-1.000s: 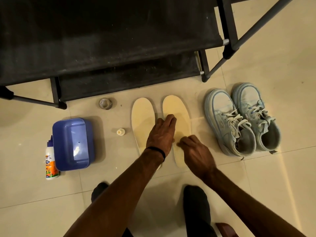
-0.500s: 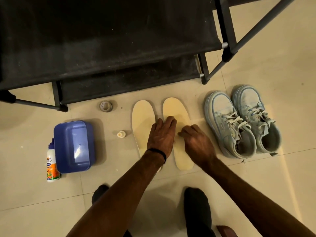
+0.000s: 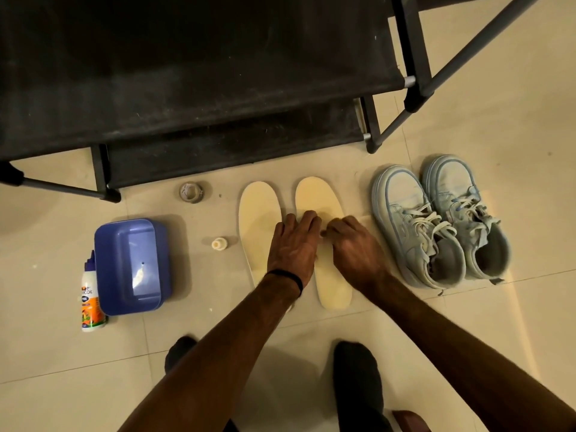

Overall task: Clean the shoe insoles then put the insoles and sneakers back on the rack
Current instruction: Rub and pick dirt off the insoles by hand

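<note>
Cleaning step: left hand [image 3: 291,244] flat, pinning pale yellow foam right-side insole [image 3: 324,244]; right hand [image 3: 352,244] curled, contents unclear. Next, likely rubbing toward heel.

Both bare forearms reach forward and down, converging. The left hand [image 3: 291,244], a thin black band at its wrist, lies palm-down with fingers [image 3: 307,218] extended; the right hand [image 3: 353,247] shows knuckles raised, fingers curled under.
</note>
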